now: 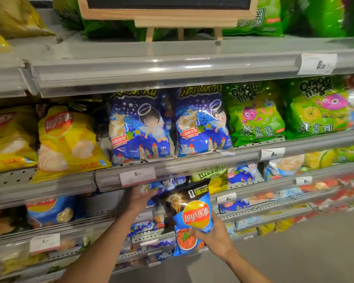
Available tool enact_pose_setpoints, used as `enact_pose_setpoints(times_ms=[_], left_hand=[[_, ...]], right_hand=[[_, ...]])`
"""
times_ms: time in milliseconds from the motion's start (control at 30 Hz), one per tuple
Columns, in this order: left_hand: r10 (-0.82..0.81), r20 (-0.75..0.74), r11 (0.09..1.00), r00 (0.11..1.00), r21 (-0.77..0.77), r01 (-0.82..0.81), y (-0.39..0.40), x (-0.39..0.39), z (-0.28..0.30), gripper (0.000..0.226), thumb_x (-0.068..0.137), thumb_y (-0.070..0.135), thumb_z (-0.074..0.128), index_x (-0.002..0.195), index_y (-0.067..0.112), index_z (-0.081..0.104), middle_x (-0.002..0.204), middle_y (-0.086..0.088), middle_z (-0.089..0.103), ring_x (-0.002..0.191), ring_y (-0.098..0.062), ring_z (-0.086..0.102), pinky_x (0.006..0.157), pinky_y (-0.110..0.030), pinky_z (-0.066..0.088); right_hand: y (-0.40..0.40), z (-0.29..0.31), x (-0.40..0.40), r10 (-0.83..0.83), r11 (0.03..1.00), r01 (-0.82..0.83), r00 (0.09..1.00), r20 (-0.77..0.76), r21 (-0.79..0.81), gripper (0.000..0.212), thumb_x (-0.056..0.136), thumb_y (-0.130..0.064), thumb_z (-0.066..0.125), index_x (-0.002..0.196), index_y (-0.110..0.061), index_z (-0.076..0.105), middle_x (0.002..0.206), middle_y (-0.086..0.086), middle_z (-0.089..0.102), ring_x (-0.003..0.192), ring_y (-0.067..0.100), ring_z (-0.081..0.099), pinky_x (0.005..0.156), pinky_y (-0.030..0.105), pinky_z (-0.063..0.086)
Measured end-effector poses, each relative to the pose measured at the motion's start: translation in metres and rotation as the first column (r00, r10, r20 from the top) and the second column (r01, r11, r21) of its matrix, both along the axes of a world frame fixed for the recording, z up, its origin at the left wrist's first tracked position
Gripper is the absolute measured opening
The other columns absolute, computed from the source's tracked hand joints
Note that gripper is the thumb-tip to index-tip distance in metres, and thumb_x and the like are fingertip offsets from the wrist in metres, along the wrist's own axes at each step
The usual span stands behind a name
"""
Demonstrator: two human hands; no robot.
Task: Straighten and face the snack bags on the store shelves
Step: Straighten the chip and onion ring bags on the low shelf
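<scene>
We observe grey metal store shelving (172, 66) stocked with snack bags on several tiers. The right hand (215, 235) is closed around the lower part of a blue Lay's crisp bag with a black top band and a red-and-yellow logo (192, 213); fingers curl over the bag's front face and the thumb side lies behind. The bag is held upright, slightly tilted, in front of the lower shelves and clear of any shelf surface.

The left hand (139, 198) reaches under the edge of the middle shelf, just below a white price label reading 6.00 (137, 176). Its fingers are bent around a small blue-and-white packet (149, 189) at the front of the shelf below. We cannot tell how firmly it grips, as the fingertips are partly hidden.

On the middle shelf we note, from left to right: two yellow Lay's crisp bags (70, 139), leaning forward over the shelf lip; two dark blue bags printed with a haloed cartoon angel (139, 127), standing upright side by side and touching; and two bright green onion-ring bags (253, 115), upright and facing out.

On the top shelf a wooden-framed chalkboard easel (168, 15) stands in front of further green bags. Lower tiers to the right are blurred.
</scene>
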State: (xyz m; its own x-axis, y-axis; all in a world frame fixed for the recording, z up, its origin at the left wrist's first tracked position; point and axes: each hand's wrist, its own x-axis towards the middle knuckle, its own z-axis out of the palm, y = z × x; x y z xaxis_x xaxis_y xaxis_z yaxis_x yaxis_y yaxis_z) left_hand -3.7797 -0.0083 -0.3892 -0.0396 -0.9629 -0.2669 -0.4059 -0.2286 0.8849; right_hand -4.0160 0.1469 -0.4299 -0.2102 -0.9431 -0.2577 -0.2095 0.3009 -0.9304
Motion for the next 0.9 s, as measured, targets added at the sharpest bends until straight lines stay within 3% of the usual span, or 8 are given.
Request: enact_pose_setpoints(times_ms=[200, 267, 367, 467, 533, 633, 767, 900], left_hand=[[-0.111, 0.270, 0.991, 0.956, -0.038, 0.126, -0.002, 0.009, 0.005, 0.058, 0.086, 0.047, 0.073, 0.132, 0.017, 0.056, 0.134, -0.004, 0.061, 0.123, -0.027, 0.056, 0.105, -0.043, 0.046], [-0.117, 0.292, 0.990, 0.949, -0.036, 0.133, 0.003, 0.015, 0.007, 0.051, 0.086, 0.043, 0.073, 0.127, 0.015, 0.060, 0.125, -0.005, 0.067, 0.117, -0.028, 0.061, 0.099, -0.043, 0.050], [-0.113, 0.350, 0.987, 0.930, -0.068, 0.146, 0.013, 0.033, 0.006, 0.048, 0.088, 0.032, 0.072, 0.131, 0.015, 0.058, 0.128, -0.006, 0.064, 0.120, -0.028, 0.058, 0.097, -0.036, 0.048], [-0.031, 0.535, 0.956, 0.844, -0.230, 0.180, 0.030, 0.064, 0.004, 0.039, 0.094, 0.031, 0.063, 0.130, 0.016, 0.060, 0.132, -0.007, 0.060, 0.124, -0.026, 0.051, 0.101, -0.035, 0.042], [0.039, 0.645, 0.907, 0.763, -0.344, 0.244, 0.044, 0.089, -0.002, 0.031, 0.098, 0.027, 0.057, 0.124, 0.012, 0.064, 0.129, -0.009, 0.058, 0.122, -0.027, 0.047, 0.102, -0.037, 0.041], [0.148, 0.748, 0.853, 0.647, -0.428, 0.300, 0.065, 0.127, -0.013, 0.026, 0.087, 0.015, 0.064, 0.111, 0.006, 0.070, 0.119, -0.015, 0.060, 0.108, -0.032, 0.054, 0.089, -0.043, 0.052], [0.118, 0.836, 0.898, 0.536, -0.320, 0.301, 0.084, 0.169, -0.017, 0.049, 0.068, 0.015, 0.082, 0.114, 0.002, 0.070, 0.113, -0.017, 0.063, 0.102, -0.034, 0.061, 0.086, -0.046, 0.054], [0.047, 0.852, 0.898, 0.521, -0.265, 0.352, 0.092, 0.203, -0.019, 0.063, 0.068, 0.021, 0.084, 0.126, 0.006, 0.066, 0.126, -0.015, 0.062, 0.114, -0.033, 0.061, 0.095, -0.043, 0.054]], right_hand=[[0.005, 0.003, 0.007, -0.054, 0.999, 0.054, 0.997, -0.057, -0.010, 0.059, 0.066, -0.022, 0.097, 0.116, -0.026, 0.064, 0.098, -0.010, 0.078, 0.093, 0.005, 0.073, 0.077, 0.020, 0.058], [0.004, 0.005, 0.015, -0.052, 0.999, 0.052, 0.996, -0.072, -0.011, 0.058, 0.067, -0.024, 0.096, 0.115, -0.027, 0.064, 0.097, -0.014, 0.077, 0.093, 0.003, 0.072, 0.076, 0.018, 0.058], [0.000, 0.010, 0.033, -0.038, 0.999, 0.037, 0.996, -0.084, -0.015, 0.057, 0.066, -0.028, 0.096, 0.113, -0.029, 0.064, 0.096, -0.014, 0.077, 0.092, 0.002, 0.072, 0.077, 0.019, 0.058], [-0.007, 0.014, 0.059, -0.003, 1.000, 0.002, 0.997, -0.083, -0.014, 0.057, 0.067, -0.030, 0.096, 0.114, -0.027, 0.064, 0.099, -0.009, 0.077, 0.094, 0.004, 0.071, 0.083, 0.024, 0.059], [-0.014, 0.018, 0.081, 0.029, 0.999, -0.031, 0.995, -0.096, -0.020, 0.055, 0.067, -0.029, 0.096, 0.112, -0.026, 0.064, 0.096, -0.010, 0.077, 0.090, -0.003, 0.070, 0.075, 0.013, 0.055], [-0.029, 0.024, 0.120, 0.098, 0.995, -0.100, 0.989, -0.108, -0.013, 0.052, 0.068, -0.028, 0.095, 0.108, -0.031, 0.062, 0.095, -0.013, 0.074, 0.087, -0.011, 0.066, 0.067, 0.007, 0.050], [-0.055, 0.032, 0.175, 0.193, 0.981, -0.195, 0.972, -0.136, 0.005, 0.053, 0.069, -0.033, 0.094, 0.110, -0.030, 0.061, 0.103, -0.010, 0.074, 0.094, 0.005, 0.070, 0.082, 0.021, 0.057], [-0.087, 0.042, 0.221, 0.150, 0.986, -0.161, 0.968, -0.203, -0.040, 0.049, 0.072, -0.033, 0.091, 0.105, -0.033, 0.055, 0.102, -0.005, 0.071, 0.095, 0.016, 0.069, 0.087, 0.037, 0.057]])
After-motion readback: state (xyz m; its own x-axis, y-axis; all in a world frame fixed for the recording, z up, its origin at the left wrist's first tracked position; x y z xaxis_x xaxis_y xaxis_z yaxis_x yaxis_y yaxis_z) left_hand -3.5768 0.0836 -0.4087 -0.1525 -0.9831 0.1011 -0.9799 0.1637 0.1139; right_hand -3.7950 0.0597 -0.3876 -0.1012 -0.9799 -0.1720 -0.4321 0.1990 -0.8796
